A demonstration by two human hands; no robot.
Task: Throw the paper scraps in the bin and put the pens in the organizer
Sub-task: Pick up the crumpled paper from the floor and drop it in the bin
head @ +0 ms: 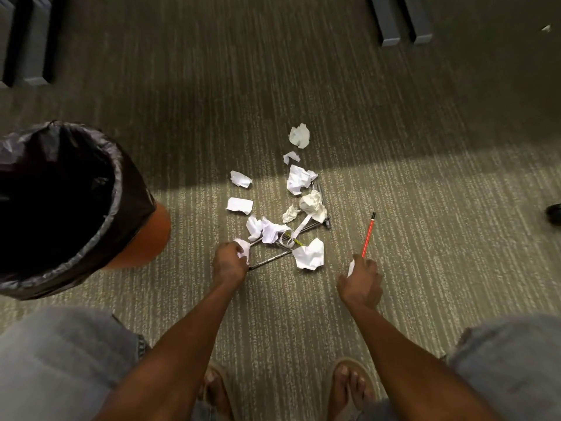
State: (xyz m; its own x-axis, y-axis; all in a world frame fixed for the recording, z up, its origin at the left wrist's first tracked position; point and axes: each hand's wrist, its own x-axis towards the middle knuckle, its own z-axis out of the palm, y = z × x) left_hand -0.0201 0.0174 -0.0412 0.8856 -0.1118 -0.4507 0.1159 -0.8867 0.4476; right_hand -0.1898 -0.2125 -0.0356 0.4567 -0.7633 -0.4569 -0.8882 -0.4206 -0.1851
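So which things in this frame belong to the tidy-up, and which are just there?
Part of the job:
- paper scraps on the carpet, one in the left hand
- red pen in the right hand
- dark pens under the scraps
- lined bin

Just there:
- grey furniture legs
- sandals
- dark object at right edge

The floor [394, 208] is matt, ribbed carpet. The scraps [309, 254] are crumpled white paper. The bin [158, 235] looks smooth orange plastic, lined with a thin, glossy, wrinkled black bag [115, 177]. The red pen [368, 235] looks smooth plastic. The shorts [60, 360] are faded denim.
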